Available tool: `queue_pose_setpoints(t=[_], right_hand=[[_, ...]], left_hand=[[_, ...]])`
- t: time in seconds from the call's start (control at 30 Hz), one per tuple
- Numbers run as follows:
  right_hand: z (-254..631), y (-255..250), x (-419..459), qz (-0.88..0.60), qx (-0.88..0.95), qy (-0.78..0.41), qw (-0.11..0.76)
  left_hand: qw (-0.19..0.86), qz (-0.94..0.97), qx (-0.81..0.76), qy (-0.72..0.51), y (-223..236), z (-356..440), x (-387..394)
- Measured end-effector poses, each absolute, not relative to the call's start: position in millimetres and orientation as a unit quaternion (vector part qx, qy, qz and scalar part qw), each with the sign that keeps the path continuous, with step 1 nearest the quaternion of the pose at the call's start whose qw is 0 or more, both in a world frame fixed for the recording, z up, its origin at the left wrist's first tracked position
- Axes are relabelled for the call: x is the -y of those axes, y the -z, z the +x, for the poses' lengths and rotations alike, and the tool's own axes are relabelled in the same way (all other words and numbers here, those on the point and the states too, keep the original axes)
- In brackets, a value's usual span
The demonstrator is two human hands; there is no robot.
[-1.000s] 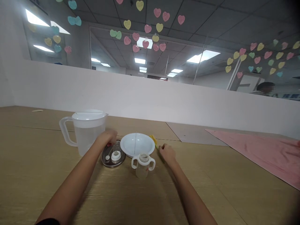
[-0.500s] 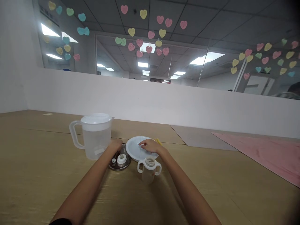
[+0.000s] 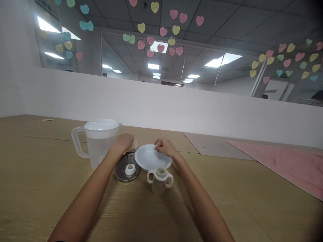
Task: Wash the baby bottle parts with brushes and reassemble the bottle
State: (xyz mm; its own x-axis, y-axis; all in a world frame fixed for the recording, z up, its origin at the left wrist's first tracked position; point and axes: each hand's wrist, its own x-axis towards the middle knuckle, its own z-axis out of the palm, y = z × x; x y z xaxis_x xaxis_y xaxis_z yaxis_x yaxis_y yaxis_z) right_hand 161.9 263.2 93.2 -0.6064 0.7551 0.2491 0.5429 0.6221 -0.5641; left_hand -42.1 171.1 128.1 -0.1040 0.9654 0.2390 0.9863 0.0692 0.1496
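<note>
Shallow white bowl [image 3: 147, 158], slightly tilted

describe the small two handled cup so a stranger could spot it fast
On the wooden table, find the white bowl. The small clear cup stands at its near edge; two white handles set it apart from the one-handled pitcher.

Quick count from your view: two hands, your left hand [image 3: 123, 144] and your right hand [image 3: 164, 148]. Lower middle, you've got one white bowl [image 3: 151, 157], one two-handled sippy cup [image 3: 159, 183] and one round steel dish [image 3: 120, 174], with one clear little bottle [image 3: 131, 160] and one white screw ring [image 3: 130, 170] on it. Left of those, one plastic pitcher [image 3: 99, 149]. Far right, one pink sheet [image 3: 282, 161].
</note>
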Motion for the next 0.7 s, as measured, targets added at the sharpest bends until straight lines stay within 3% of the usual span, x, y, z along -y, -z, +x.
queue_pose_setpoints(t=[0.1,0.2,0.4,0.7], right_hand=[[171.8,-129.0,-235.5,-0.304,0.805,-0.287,0.421],[177.5,-155.7,-202.9,-0.227,0.749,-0.349,0.515],[179.8,-167.8,-177.5,-0.166,0.718,-0.375,0.563],[178.6,-160.6,-184.4,-0.202,0.764,-0.239,0.565]], left_hand=[[0.050,-0.680,0.711,0.170,-145.3,-30.6,-163.8],[-0.034,-0.718,0.640,0.270,-148.0,-18.5,-164.5],[-0.207,-0.743,0.502,0.391,-139.1,1.1,-173.3],[-0.218,-0.750,0.480,0.400,-142.8,6.2,-166.1]])
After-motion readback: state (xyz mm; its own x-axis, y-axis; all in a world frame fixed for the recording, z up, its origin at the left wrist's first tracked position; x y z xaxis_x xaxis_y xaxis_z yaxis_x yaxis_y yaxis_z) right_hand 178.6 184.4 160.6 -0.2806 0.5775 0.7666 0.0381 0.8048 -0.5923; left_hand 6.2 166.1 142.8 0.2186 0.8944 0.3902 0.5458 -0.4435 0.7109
